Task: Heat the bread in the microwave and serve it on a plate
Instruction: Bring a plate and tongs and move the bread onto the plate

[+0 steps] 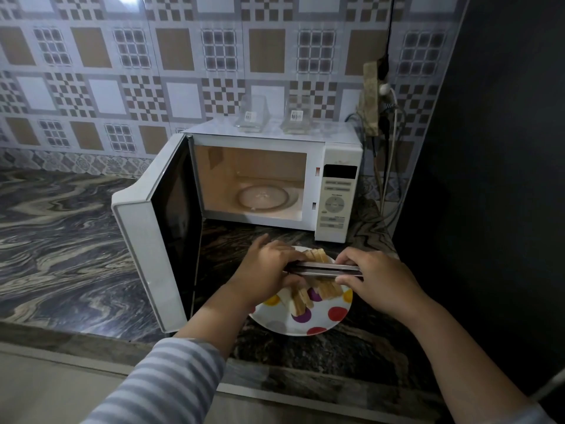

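Note:
A white plate (318, 327) with coloured dots sits on the counter in front of the microwave (336, 191). Several bread slices (301, 301) lie on it, partly hidden by my hands. Metal tongs (328, 268) stretch across the plate above the bread. My right hand (379, 280) grips the tongs' right end. My left hand (269, 270) rests over their left end and the bread; its grip is hidden. The microwave door (156, 240) stands wide open to the left. The lit cavity holds only the glass turntable (263, 198).
Two clear glass containers (253, 116) stand on top of the microwave. Cables and a wall socket (382, 96) hang at its right. A dark tall surface (489, 179) closes the right side. The marbled counter (61, 240) extends left.

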Demonstrator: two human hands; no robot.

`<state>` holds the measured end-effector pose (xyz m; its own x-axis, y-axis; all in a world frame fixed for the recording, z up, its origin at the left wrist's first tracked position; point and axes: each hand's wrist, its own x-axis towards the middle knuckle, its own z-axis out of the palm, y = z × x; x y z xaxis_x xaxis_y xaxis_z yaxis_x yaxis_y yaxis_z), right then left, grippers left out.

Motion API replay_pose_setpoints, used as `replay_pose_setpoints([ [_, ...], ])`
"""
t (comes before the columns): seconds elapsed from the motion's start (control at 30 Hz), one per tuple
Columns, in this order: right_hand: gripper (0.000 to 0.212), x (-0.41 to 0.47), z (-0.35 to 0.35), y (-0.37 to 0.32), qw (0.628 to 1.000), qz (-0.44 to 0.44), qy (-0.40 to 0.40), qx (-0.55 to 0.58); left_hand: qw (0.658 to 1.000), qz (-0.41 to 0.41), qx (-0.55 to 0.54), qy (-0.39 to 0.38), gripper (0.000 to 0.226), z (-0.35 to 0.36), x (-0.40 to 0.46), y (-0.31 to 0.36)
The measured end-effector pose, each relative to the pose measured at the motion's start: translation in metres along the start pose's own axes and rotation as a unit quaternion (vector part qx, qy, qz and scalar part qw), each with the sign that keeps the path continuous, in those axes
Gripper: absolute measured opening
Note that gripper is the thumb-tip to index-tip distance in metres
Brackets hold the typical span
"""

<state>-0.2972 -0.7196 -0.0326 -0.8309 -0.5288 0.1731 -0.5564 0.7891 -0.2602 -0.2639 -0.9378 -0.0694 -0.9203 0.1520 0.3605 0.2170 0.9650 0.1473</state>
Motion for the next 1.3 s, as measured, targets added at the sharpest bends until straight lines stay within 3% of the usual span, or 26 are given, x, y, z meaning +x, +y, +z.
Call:
replay_pose_setpoints([
  [0.1, 0.022, 0.0, 0.001, 0.003, 1.0, 0.015, 0.012, 0.016, 0.998, -0.012, -0.02, 0.054, 0.078, 0.008, -0.009, -0.007],
  [0.3, 0.025, -0.005, 0.022, -0.011, 0.998, 0.034, 0.055, 0.026, 0.941, -0.257, -0.145, 0.165, 0.069, 0.055, -0.061, -0.013],
  [0.47, 0.022, -0.013, 0.063, -0.045, 0.992, 0.038, 0.061, 0.106, 0.922, -0.366, -0.123, 0.027, 0.078, 0.085, -0.082, -0.014],
  [0.7, 0.026, -0.018, 0.128, -0.065, 0.987, 0.06, 0.076, 0.126, 0.93, -0.361, -0.069, -0.017, 0.071, 0.09, -0.085, -0.015],
  [0.97, 0.036, -0.019, 0.163, -0.066, 0.988, 0.097, 0.108, -0.051, 0.938, -0.34, -0.02, -0.055, 0.064, 0.092, -0.086, -0.022],
  [1.1, 0.054, -0.019, 0.149, -0.055, 0.982, 0.113, 0.147, 0.025, 0.939, -0.339, -0.018, -0.056, 0.056, 0.092, -0.086, -0.024],
  [1.2, 0.032, -0.006, 0.13, -0.026, 0.966, 0.121, 0.205, 0.105, 0.941, -0.332, -0.026, -0.053, 0.055, 0.09, -0.085, -0.029],
  [1.3, 0.033, 0.019, 0.124, 0.019, 0.963, 0.136, 0.204, 0.109, 0.943, -0.325, -0.047, -0.053, 0.052, 0.087, -0.081, -0.037],
])
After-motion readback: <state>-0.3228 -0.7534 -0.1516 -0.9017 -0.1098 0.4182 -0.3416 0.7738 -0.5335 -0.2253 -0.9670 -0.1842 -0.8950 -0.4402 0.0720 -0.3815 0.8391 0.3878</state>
